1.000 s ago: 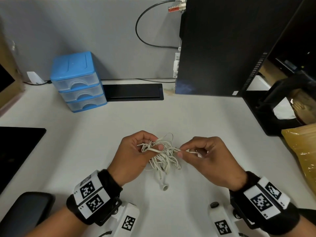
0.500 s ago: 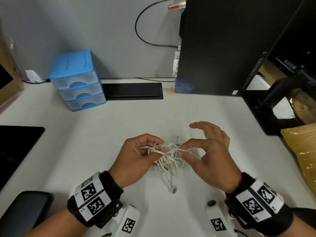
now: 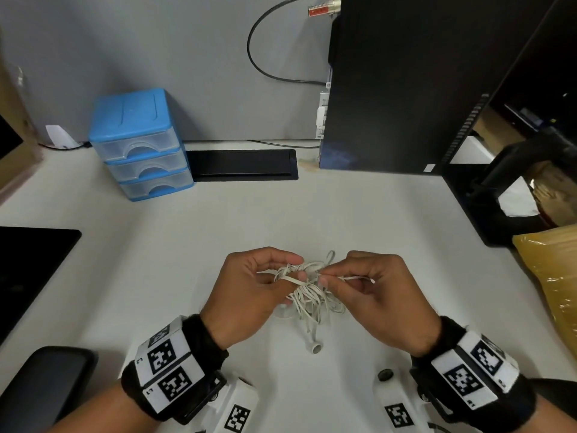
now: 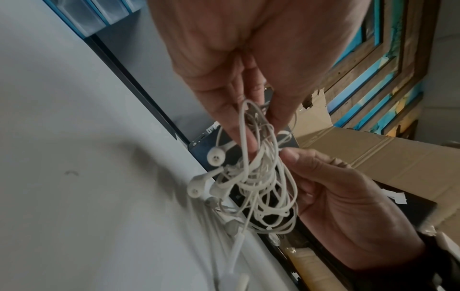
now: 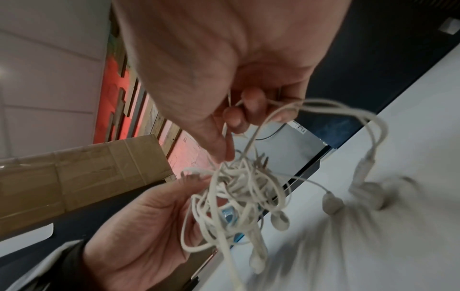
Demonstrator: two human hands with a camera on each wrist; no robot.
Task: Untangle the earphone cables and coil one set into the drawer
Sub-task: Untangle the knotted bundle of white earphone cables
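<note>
A tangled bunch of white earphone cables (image 3: pixel 307 295) hangs between my two hands above the white desk (image 3: pixel 374 220). My left hand (image 3: pixel 249 285) pinches the knot from the left with thumb and fingers. My right hand (image 3: pixel 371 292) pinches a strand at the knot's right side, its other fingers curled. Loops droop below, and one earbud (image 3: pixel 315 348) touches the desk. The left wrist view shows the cables (image 4: pixel 259 177) with several earbuds dangling under my fingertips. The right wrist view shows the same tangle (image 5: pixel 239 191). A blue drawer unit (image 3: pixel 140 145) with three closed clear drawers stands at the back left.
A black computer tower (image 3: pixel 399 82) stands at the back right, with a black cable tray lid (image 3: pixel 243 165) beside the drawers. A black pad (image 3: pixel 28 270) lies at the left edge, and a yellow-brown bag (image 3: pixel 552 276) at the right edge.
My right hand's fingers, spread half a second ago, have curled back in and pinch a strand again. The tangle has stayed between the hands, with the hanging earbud swinging slightly.
</note>
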